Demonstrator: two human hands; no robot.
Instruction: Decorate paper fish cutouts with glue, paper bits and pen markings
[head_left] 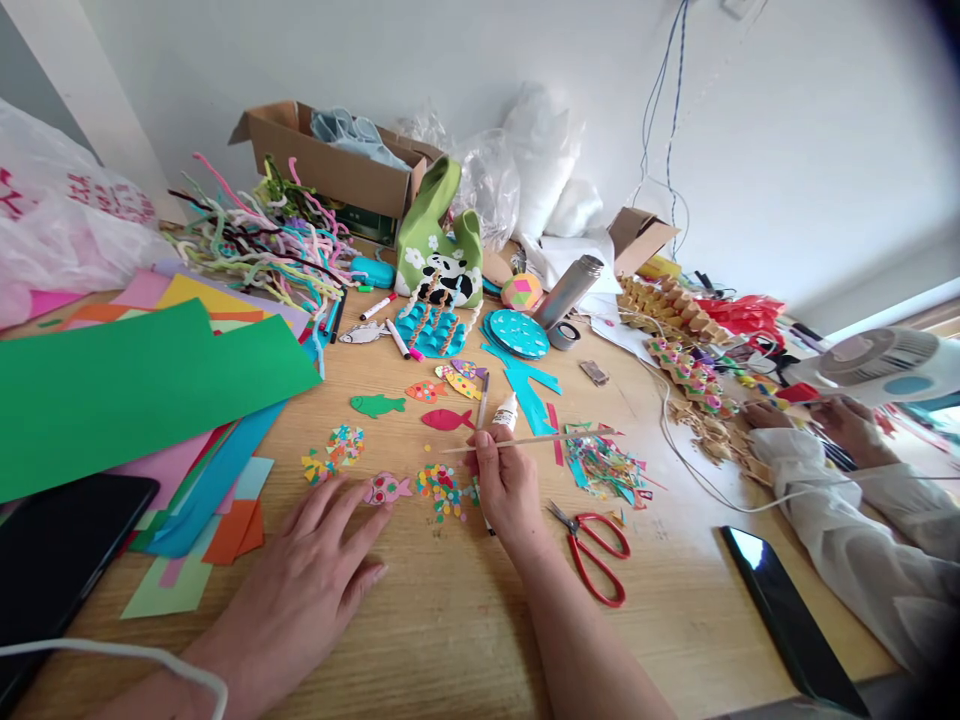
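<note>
Head view: pink paper fish (390, 488), seemingly dotted, lies by spread left hand (316, 556); right hand (508, 488) pinches stick (562, 437)

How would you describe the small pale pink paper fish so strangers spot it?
Start at the large green paper sheet on the left, then go right to the person's bare left hand. The small pale pink paper fish lies beside that hand, left of the loose multicoloured paper dots. Its pale pink body separates it from the green paper fish and deep red paper fish farther back.
</note>
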